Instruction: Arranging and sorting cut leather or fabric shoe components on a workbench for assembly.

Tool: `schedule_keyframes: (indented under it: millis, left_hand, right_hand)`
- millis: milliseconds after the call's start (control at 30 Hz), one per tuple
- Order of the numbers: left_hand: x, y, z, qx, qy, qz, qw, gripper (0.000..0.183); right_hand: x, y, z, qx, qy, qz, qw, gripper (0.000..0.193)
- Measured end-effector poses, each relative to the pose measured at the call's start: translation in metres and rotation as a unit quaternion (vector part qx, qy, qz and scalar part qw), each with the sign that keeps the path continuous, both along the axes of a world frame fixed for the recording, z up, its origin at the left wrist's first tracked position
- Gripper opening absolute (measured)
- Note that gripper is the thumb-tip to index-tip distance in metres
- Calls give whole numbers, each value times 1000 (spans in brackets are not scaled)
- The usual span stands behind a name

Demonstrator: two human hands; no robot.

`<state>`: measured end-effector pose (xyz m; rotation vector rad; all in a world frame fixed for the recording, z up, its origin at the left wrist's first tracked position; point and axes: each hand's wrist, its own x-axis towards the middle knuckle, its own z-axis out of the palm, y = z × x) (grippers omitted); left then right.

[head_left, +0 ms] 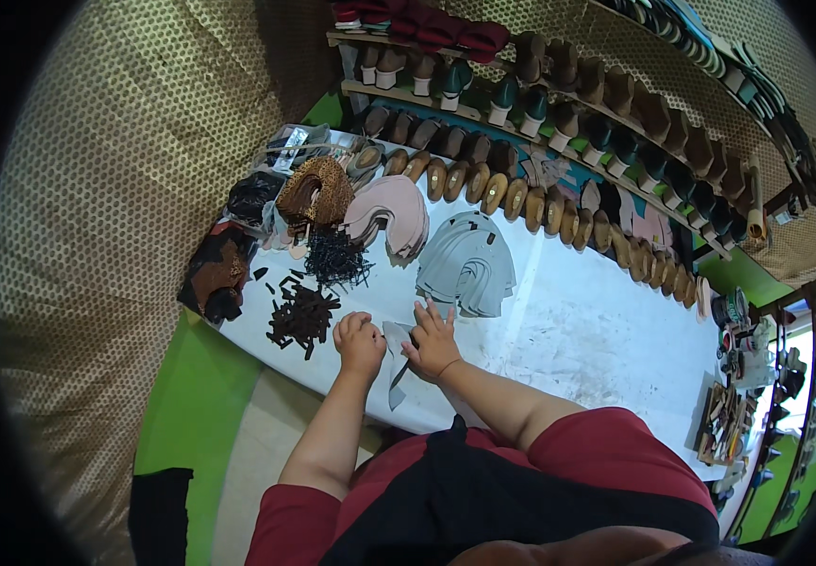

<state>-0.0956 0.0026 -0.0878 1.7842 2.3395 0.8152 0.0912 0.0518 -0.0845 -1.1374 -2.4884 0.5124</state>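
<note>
At the near edge of the white table, a grey shoe-upper piece lies between my two hands, with a dark strip along its right side. My left hand is curled closed beside the piece's left edge; whatever its fingers hold is hidden. Flat and spread, my right hand rests on the right side, its thumb touching the dark strip. Just beyond it sits a fanned stack of grey upper pieces with small dark bits on top. Left of my left hand is a pile of short dark brown strips.
Pink upper pieces, a leopard-print bundle and thin black strips sit at the left. Brown shoe lasts line the table's far edge. Heeled shoes fill racks behind. A tool box stands at the right end.
</note>
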Motion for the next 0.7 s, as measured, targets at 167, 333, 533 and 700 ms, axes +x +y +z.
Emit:
schedule_keyframes:
  millis: [167, 333, 533, 700]
  left_hand:
    - [-3, -1, 14, -6, 19, -36, 999, 5]
    - [-3, -12, 14, 7, -2, -37, 999, 10]
    - [-9, -18, 5, 29, 41, -41, 998, 5]
    - [-8, -14, 3, 18, 56, -55, 997, 2]
  right_hand:
    - [1, 1, -3, 7, 4, 3, 1000, 43]
    - [8, 3, -6, 20, 65, 37, 997, 44]
    - [8, 0, 8, 54, 72, 155, 984, 43]
    - [10, 2, 2, 40, 63, 135, 988, 36]
